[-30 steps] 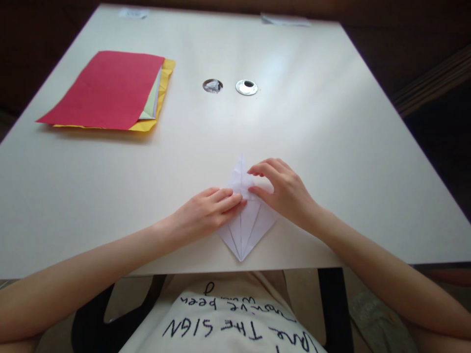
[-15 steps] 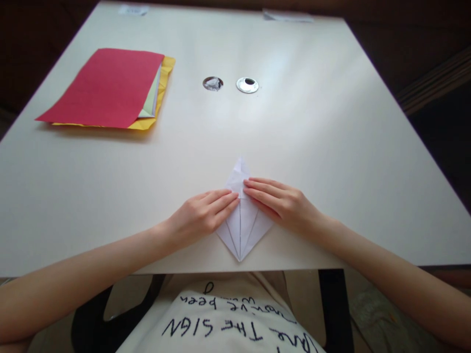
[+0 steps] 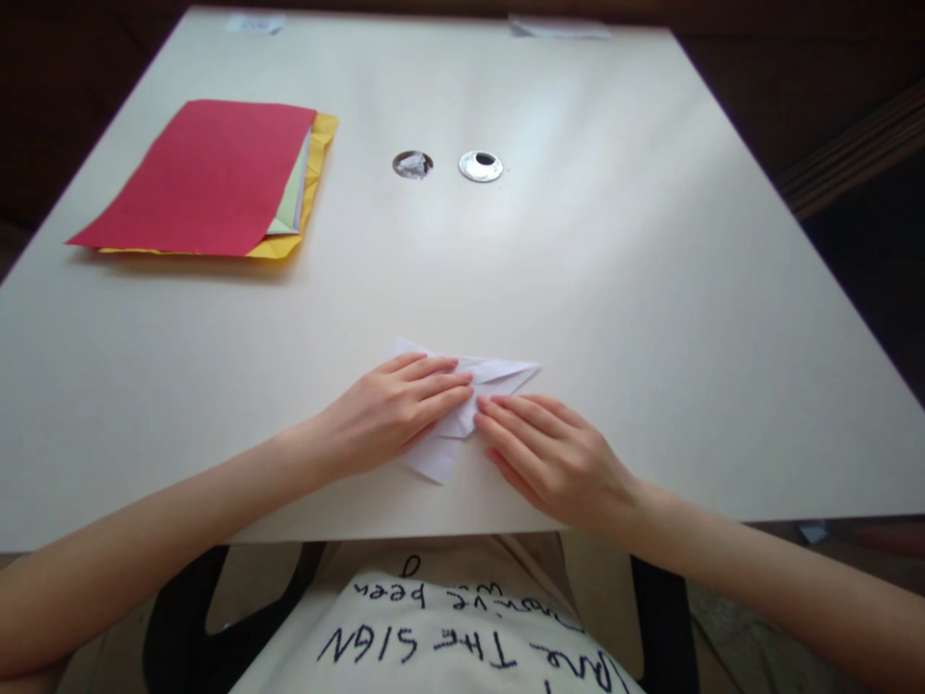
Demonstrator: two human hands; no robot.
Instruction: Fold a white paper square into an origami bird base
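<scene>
A folded piece of white paper (image 3: pixel 498 374) lies on the white table (image 3: pixel 578 270) near its front edge. My left hand (image 3: pixel 394 410) rests flat on the paper's left part, fingers stretched out and pointing right. My right hand (image 3: pixel 549 453) lies flat just below and to the right, its fingertips touching the paper's lower edge beside the left fingertips. Both hands press down; neither grips anything. Much of the paper is hidden under the left hand.
A stack of coloured sheets, red (image 3: pixel 206 178) on top with pale green and yellow (image 3: pixel 318 154) beneath, lies at the far left. Two round cable holes (image 3: pixel 412 164) (image 3: pixel 481 166) sit mid-table. Papers (image 3: pixel 556 27) lie at the far edge.
The paper has turned from pointing away and toward me to lying sideways, its tip now to the right. Both hands came nearer the front edge and lie flat on it.
</scene>
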